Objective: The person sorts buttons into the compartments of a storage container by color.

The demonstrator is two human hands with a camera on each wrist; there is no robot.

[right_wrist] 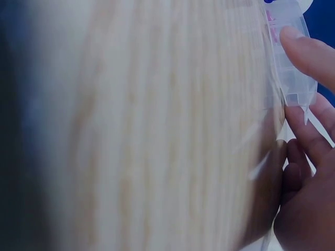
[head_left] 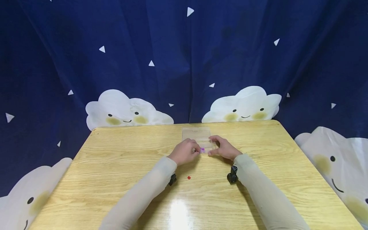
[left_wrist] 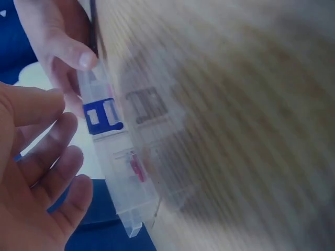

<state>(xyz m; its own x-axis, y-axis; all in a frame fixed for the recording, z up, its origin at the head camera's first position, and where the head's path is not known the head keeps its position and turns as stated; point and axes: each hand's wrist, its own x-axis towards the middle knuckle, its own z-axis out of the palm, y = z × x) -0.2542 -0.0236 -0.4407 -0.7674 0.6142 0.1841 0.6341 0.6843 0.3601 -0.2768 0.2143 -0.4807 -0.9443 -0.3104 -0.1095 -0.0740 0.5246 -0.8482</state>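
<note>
A clear plastic compartment box [head_left: 206, 145] stands on the table, its transparent lid [head_left: 196, 132] laid back behind it. A blue-purple latch [left_wrist: 103, 116] marks its front wall, and small pink pieces [left_wrist: 137, 168] show through the plastic. My right hand [head_left: 225, 149] grips the box's right end, thumb [right_wrist: 309, 52] at the front and fingers at the back. Over the left part of the box is my left hand [head_left: 186, 151], its fingers [left_wrist: 60, 167] loosely bent close to the front wall. No thing shows between those fingertips.
A small red piece [head_left: 188, 177] lies on the wooden table [head_left: 120, 150], nearer to me than the box. Black wrist cameras [head_left: 232, 175] hang under both sleeves. A dark blue curtain [head_left: 172, 38] with cloud shapes stands behind the table's far edge.
</note>
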